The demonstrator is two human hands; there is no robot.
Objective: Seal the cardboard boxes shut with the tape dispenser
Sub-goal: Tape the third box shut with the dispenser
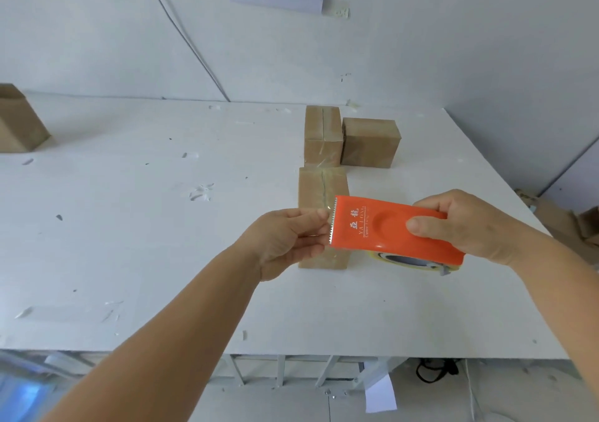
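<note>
My right hand [466, 224] grips the back of an orange tape dispenser [385, 230], held in the air above the white table [162, 243]. A roll of clear tape [408, 261] shows under it. My left hand [288, 238] pinches the clear tape end at the dispenser's toothed blade. Right behind both hands stands a small cardboard box [319, 188] with a taped top seam, partly hidden by them. Two more boxes sit farther back: a tall one [322, 134] with tape on its seam, and a squat one [371, 141] at its right.
A further cardboard box [17, 120] stands at the table's far left edge. Scraps of clear tape [201, 191] stick to the tabletop. The table's near edge runs across the bottom, and cardboard scraps [570, 220] lie beyond its right edge.
</note>
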